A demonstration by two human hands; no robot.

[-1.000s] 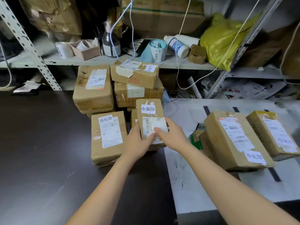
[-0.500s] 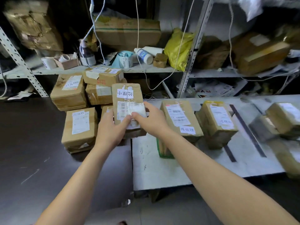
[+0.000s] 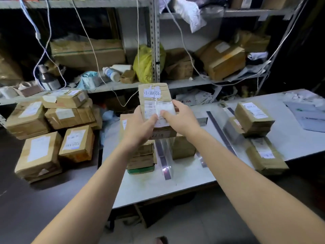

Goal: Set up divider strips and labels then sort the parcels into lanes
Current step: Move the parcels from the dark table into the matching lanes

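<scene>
A brown cardboard parcel with a white handwritten label and a shipping label is held up over the white table. My left hand grips its left near side, my right hand its right near side. Under it on the table stand more parcels: a stack at the left and one box beside it. Dark divider strips lie across the table. Two more parcels, a stacked one and a low one, sit in the right lane.
A pile of labelled cardboard boxes covers the dark table at left. Metal shelving behind holds boxes, a yellow bag, bottles and hanging white cables. Papers lie at the white table's far right. Floor shows below.
The parcel in both hands has travelled right, from above the dark table's pile to above the white table, and the view has swung right with it.
</scene>
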